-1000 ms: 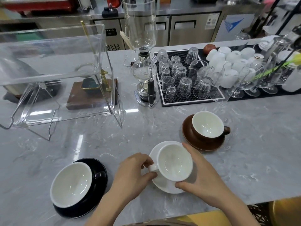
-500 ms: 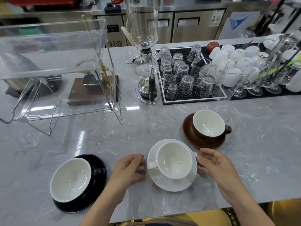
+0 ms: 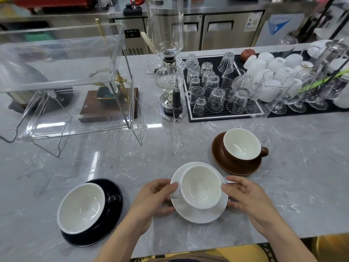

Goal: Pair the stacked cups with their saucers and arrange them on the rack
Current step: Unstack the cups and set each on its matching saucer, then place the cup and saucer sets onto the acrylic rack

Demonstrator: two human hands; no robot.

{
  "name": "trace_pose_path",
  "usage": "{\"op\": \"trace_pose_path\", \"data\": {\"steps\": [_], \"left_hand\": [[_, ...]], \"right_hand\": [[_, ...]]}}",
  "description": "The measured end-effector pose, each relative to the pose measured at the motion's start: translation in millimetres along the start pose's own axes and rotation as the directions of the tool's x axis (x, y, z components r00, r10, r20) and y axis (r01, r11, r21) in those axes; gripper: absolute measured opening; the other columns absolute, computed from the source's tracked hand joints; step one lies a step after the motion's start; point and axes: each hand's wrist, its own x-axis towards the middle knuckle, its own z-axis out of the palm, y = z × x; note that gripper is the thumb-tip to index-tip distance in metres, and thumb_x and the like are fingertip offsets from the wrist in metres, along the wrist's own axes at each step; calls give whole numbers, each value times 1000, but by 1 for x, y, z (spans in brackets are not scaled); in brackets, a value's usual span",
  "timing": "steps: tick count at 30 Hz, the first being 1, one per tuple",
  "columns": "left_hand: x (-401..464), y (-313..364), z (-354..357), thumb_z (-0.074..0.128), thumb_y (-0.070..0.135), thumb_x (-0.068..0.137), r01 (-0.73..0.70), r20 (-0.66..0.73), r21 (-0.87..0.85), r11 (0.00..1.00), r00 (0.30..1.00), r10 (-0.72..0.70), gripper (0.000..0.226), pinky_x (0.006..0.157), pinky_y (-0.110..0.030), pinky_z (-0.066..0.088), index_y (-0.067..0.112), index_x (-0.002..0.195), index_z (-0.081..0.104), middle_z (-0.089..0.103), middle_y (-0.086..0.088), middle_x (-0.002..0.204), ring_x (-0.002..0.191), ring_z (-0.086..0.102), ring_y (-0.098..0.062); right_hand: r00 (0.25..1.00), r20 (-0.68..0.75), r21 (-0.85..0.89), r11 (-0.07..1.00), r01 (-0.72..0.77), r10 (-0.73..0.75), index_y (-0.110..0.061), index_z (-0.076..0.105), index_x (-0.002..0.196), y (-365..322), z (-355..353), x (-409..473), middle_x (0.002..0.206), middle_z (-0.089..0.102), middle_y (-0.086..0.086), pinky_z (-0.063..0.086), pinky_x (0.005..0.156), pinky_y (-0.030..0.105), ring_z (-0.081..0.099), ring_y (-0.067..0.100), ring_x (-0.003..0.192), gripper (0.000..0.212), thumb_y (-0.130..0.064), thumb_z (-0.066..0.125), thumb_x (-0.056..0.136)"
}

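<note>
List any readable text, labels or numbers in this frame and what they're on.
None legible.
Control panel on the back counter unit: small light characters, too blurred to read.
Sticker on the steel fridge door: print too small.
Blue and white sign: graphic only, no readable words.
Cups and saucers: no markings visible.

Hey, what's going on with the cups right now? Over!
Left hand and right hand gripping white saucer, white cup on it. Black set and brown set paired on counter. Rack still bare, path open.
</note>
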Motion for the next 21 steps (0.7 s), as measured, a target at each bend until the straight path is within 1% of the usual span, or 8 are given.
{"op": "trace_pose_path", "data": {"steps": [3, 5, 9, 12, 15, 17, 19, 21], "left_hand": [[-1, 1, 4, 88, 21, 74, -22, 0, 20, 1000, 1000, 22, 41, 70, -42, 65, 10, 110, 73, 75, -18, 103, 81, 77, -32], [-3, 2, 5, 89, 18, 75, -38, -12, 36, 999, 999, 38, 39, 72, -46, 66, 9, 110, 73, 74, -19, 105, 78, 77, -31], [-7, 4, 7, 86, 13, 77, -50, -14, 29, 998, 999, 51, 37, 78, -55, 64, 5, 111, 73, 74, -24, 109, 90, 76, -41], [-12, 9, 8, 84, 10, 78, -92, -31, 16, 996, 995, 92, 33, 75, -51, 65, 4, 109, 74, 74, -25, 109, 93, 76, -37], [-19, 17, 4, 84, 10, 78, -134, -35, 13, 991, 990, 134, 32, 71, -45, 66, 6, 108, 76, 76, -21, 106, 84, 76, -24], [-25, 23, -3, 85, 11, 77, -166, -37, -4, 986, 985, 166, 30, 67, -37, 65, 8, 106, 77, 76, -19, 104, 81, 76, -18], [-30, 28, -9, 87, 16, 76, -202, -32, -8, 979, 979, 201, 29, 66, -30, 63, 12, 103, 79, 77, -17, 103, 83, 77, -18], [-36, 33, -16, 90, 27, 67, -242, -34, 3, 970, 970, 242, 37, 67, -28, 62, 16, 100, 81, 78, -15, 102, 89, 77, -21]], "right_hand": [[1000, -1, 1, 1000, -9, 9, -15, 63, 120, -1, 0, 2, 107, 72, 17, 62, 75, 40, 72, 30, 98, 62, -28, 84, 63], [1000, -8, 0, 1000, -15, 15, -15, 63, 120, -1, 0, 4, 106, 73, 17, 61, 80, 44, 72, 32, 98, 56, -23, 84, 69], [999, -33, -14, 1000, -18, 17, -19, 65, 117, 0, 1, 4, 102, 75, 15, 61, 82, 47, 74, 31, 92, 58, -26, 87, 64], [1000, -26, -17, 1000, 1, -2, -22, 67, 115, -5, 3, 3, 104, 74, 13, 61, 75, 39, 72, 29, 96, 58, -29, 88, 62], [999, -12, -30, 999, 43, -43, -21, 67, 116, -13, 7, 0, 107, 74, 8, 59, 72, 32, 71, 25, 99, 58, -31, 86, 62], [997, 15, -41, 996, 76, -75, -22, 68, 114, -23, 13, -2, 110, 72, 7, 60, 67, 27, 71, 23, 98, 48, -25, 84, 69], [994, 41, -40, 994, 104, -102, -22, 69, 112, -33, 19, -5, 110, 71, 10, 60, 62, 25, 74, 21, 91, 40, -19, 82, 74], [990, 68, -59, 990, 127, -123, -22, 68, 113, -42, 25, -9, 109, 71, 13, 60, 62, 25, 74, 22, 90, 44, -21, 82, 72]]}}
